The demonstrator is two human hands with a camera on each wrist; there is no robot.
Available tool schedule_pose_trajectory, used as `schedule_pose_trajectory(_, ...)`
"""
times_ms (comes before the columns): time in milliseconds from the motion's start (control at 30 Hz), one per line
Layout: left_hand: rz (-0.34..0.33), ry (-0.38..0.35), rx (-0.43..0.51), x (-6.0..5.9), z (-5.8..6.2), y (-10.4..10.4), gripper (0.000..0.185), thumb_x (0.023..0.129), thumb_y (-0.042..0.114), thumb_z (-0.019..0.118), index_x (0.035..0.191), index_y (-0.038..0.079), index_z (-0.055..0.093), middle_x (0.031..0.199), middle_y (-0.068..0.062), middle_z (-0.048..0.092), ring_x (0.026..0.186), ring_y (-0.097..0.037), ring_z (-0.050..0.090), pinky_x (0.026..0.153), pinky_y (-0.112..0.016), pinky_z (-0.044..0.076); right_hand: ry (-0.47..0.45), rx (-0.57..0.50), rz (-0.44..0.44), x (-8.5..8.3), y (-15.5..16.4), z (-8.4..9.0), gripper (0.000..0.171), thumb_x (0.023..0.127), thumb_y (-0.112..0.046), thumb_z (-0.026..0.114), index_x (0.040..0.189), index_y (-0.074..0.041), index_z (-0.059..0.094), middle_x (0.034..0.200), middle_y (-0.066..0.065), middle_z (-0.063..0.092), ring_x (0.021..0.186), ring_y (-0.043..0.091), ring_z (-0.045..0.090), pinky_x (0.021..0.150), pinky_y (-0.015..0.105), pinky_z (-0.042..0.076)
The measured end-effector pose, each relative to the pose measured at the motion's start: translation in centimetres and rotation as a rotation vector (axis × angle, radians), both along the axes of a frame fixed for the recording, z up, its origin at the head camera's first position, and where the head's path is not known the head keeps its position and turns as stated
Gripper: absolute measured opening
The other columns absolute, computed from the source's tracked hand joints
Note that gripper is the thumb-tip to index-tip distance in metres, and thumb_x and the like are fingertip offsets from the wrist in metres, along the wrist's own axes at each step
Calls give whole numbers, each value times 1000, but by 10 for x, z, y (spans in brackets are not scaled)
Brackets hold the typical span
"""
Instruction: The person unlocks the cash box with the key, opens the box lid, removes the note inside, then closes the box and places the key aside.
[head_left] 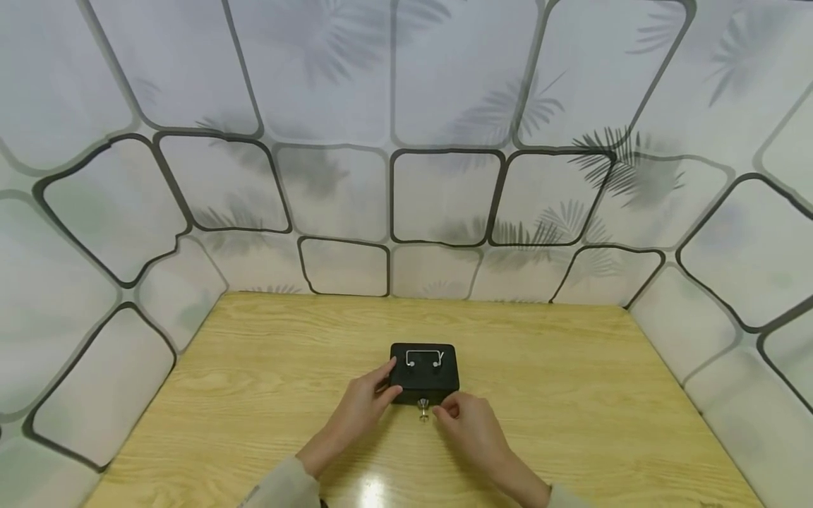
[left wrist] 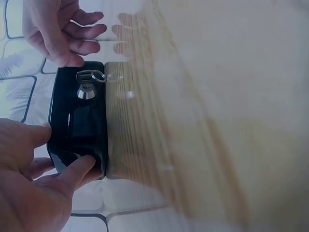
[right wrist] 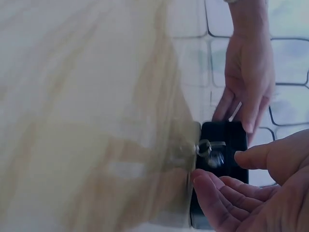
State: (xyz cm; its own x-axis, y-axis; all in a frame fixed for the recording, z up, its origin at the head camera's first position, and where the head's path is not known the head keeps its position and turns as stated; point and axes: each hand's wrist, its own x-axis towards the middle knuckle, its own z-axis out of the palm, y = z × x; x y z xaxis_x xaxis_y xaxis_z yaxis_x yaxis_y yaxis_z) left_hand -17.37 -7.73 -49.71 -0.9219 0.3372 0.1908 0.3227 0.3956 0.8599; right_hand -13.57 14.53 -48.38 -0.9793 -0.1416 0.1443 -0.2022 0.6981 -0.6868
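A small black metal box (head_left: 424, 374) with a wire handle (head_left: 424, 358) on its lid sits on the wooden table (head_left: 571, 395). A key (head_left: 423, 409) sticks out of the lock on its front face and shows close up in the left wrist view as key (left wrist: 89, 79). My left hand (head_left: 383, 388) holds the box's left end, thumb on the front and fingers along the lid edge. My right hand (head_left: 452, 411) hovers just right of the key with fingers loosely curled and holds nothing; in the right wrist view the key (right wrist: 208, 151) lies between its thumb and fingers without touching them.
The table is boxed in on the left, back and right by pale walls (head_left: 444, 197) with dark curved lines and leaf shadows. Bare wood surrounds the box on every side.
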Motion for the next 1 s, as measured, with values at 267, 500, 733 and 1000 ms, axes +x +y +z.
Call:
schedule_pose_trajectory(267,17,2,-21,-2,1,-1,55,101,9,67,149,-8,47,140,-30,56,122,-36,64,92,-28,59,-11,-42,67,0,-14,-7,13,91,-12,77,84,-2,75,72,-3,69,58,2,53,51,19,48)
schedule_pose_trajectory(500,27,32,-11,-3,-1,-1,54,100,7,69,147,-8,49,139,-30,57,120,-36,65,91,-28,59,-37,-52,82,-2,-21,-8,15,90,-11,78,80,-1,76,69,-2,70,54,2,51,47,19,46)
schedule_pose_trajectory(733,26,45,4,-4,-4,-1,53,99,7,70,146,-8,51,139,-30,57,120,-36,65,91,-27,59,-60,-35,104,-5,-23,-9,15,88,-9,81,75,-2,76,66,-4,67,51,3,48,45,18,43)
schedule_pose_trajectory(1000,25,39,14,-4,-5,-2,53,99,6,70,146,-8,51,140,-30,56,120,-36,65,91,-26,59,-41,-15,94,-6,-24,-10,17,87,-7,81,72,-3,75,62,-6,63,48,1,45,42,16,38)
